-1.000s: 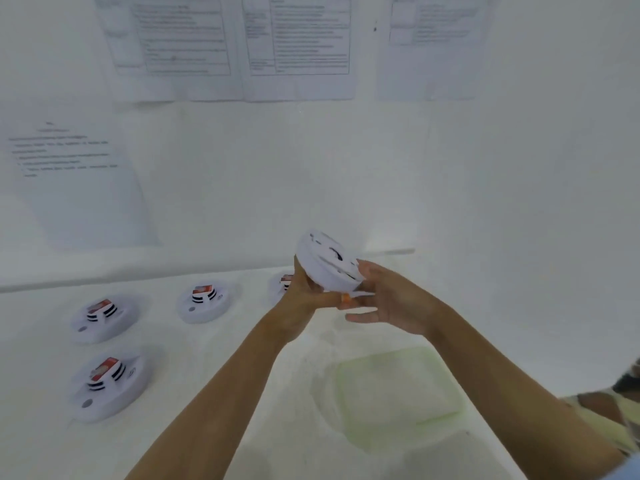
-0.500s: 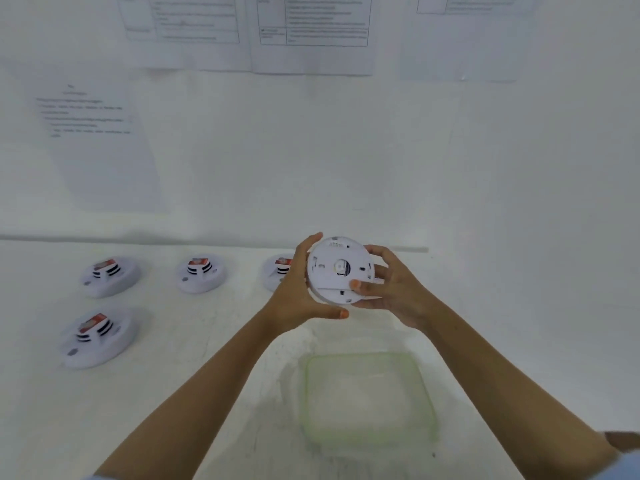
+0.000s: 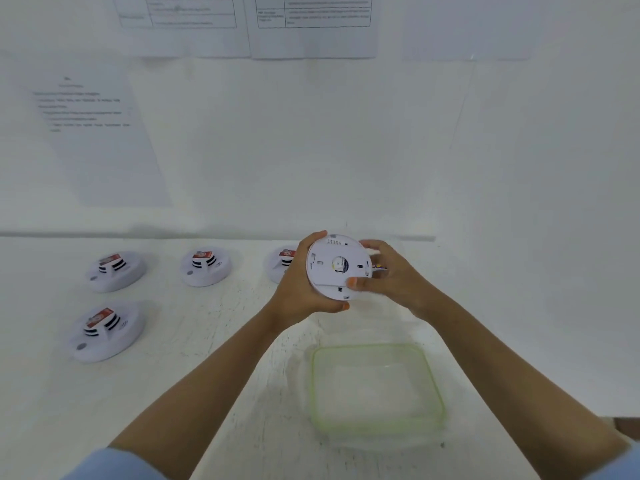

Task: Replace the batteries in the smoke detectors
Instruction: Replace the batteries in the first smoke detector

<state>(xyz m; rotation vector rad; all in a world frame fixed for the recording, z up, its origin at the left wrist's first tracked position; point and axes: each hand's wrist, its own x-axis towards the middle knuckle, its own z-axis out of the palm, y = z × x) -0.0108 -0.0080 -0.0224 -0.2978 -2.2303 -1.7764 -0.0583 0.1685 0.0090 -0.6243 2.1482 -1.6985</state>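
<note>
Both hands clasp one white smoke detector (image 3: 337, 266) above the white table (image 3: 214, 334) — the left hand (image 3: 299, 289) cups its left edge, the right hand (image 3: 391, 275) pinches the right, flat back facing the camera. Four detectors (image 3: 204, 266) sit behind-left; a clear container (image 3: 375, 388) lies below.

detectors (image 3: 116, 271) on table (image 3: 207, 341), far left | container (image 3: 375, 389) near right | held detector (image 3: 337, 266) above, between
</note>
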